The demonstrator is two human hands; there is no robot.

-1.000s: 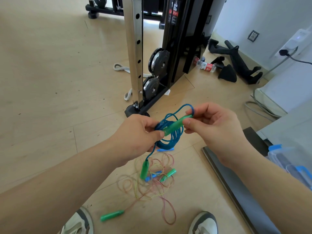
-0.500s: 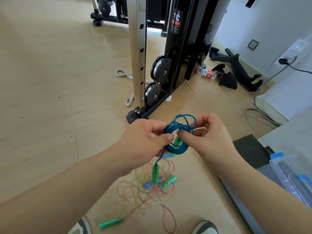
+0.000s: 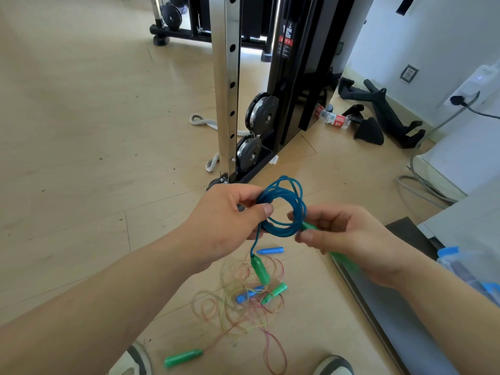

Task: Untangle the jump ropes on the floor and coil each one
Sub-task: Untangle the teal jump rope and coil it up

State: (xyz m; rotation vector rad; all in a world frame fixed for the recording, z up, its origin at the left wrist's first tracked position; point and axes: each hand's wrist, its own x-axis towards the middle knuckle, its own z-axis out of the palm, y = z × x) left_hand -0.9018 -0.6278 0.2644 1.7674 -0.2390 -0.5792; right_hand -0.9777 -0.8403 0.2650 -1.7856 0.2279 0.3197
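**Blue rope coiled in both hands above the tangle**

Two shoes (image 3: 135, 361) stand on the floor (image 3: 81, 131) at the bottom edge. Just ahead of them lies the tangle (image 3: 232, 318) of thin pink and yellow ropes, which has not been sorted. One floor handle (image 3: 184, 358) lies at its near left end, and a blue and a green one lie in its far part. A blue handle (image 3: 269, 250) lies just beyond it.

Above the tangle the person holds the blue rope (image 3: 284, 209), wound into a coil. The left hand (image 3: 224, 223) pinches the coil's left side between thumb and fingers. The right hand (image 3: 351, 239) is curled round the rope's green handle (image 3: 309, 226) at the coil's right side. The rope's other end drops from the coil, and its hanging handle (image 3: 260, 267) dangles in front of the tangle and hides a little of it. Both forearms cover much of the near floor.

A dark mat (image 3: 392, 307) runs along the right, with a clear box (image 3: 465, 266) at the edge.

Past the hands stands a gym machine: a steel post (image 3: 230, 90) with two pulleys (image 3: 261, 109) beside it. The left hand hides part of its foot. A white rope (image 3: 205, 121) lies behind the post. Farther right are a bottle (image 3: 335, 120), black grips (image 3: 384, 109) and a grey cable (image 3: 422, 182). A socket (image 3: 408, 73) sits on the wall.
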